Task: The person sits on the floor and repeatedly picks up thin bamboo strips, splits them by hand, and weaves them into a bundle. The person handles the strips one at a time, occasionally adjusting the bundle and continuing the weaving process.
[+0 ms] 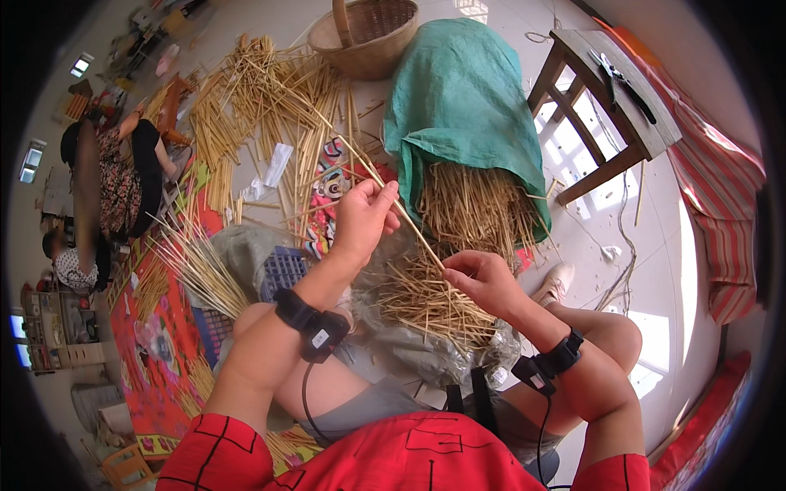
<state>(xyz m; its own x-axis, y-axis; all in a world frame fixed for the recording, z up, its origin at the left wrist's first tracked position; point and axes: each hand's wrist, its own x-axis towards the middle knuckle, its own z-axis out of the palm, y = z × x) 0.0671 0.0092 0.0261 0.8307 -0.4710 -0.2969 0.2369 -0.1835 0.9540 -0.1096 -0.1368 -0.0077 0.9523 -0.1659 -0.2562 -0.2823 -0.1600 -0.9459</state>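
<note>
- Straw-coloured and stiff, the single stalk (pixel 385 195) I'm working on runs slantwise between my two hands, its far end reaching up toward the scattered straw (pixel 262 90) on the floor.
- Left hand (pixel 364 217) is curled around the upper stretch, thumb and fingers closed on the stalk, so it can't swing.
- Right hand (pixel 483 278) pinches the lower end between thumb and forefinger, the other fingers folded in; the grip sits right at the tip.
- To do this well, I judge both pinches should stay light: a dry stalk like this will likely crack if I squeeze or bend it sharply.
- Keeping my hands well apart along the stalk gives me control of its whole length, and I'd keep it straight between them.
- Below my right hand the loose pile of stalks (pixel 430 299) rests on a crumpled plastic sheet (pixel 426 356) across my lap, so a stray stalk could catch on the one I hold; lifting it clear of the pile helps.
- More stalks spill from the green sack (pixel 458 106) just beyond the pile, near enough to reach.
- Woven basket (pixel 364 33) stands beyond the sack, and a wooden stool (pixel 614 90) with black pliers (pixel 624 82) on top is off to my right, well apart.
- Another person (pixel 123 176) sits across the patterned mat (pixel 155 335) to my left.
</note>
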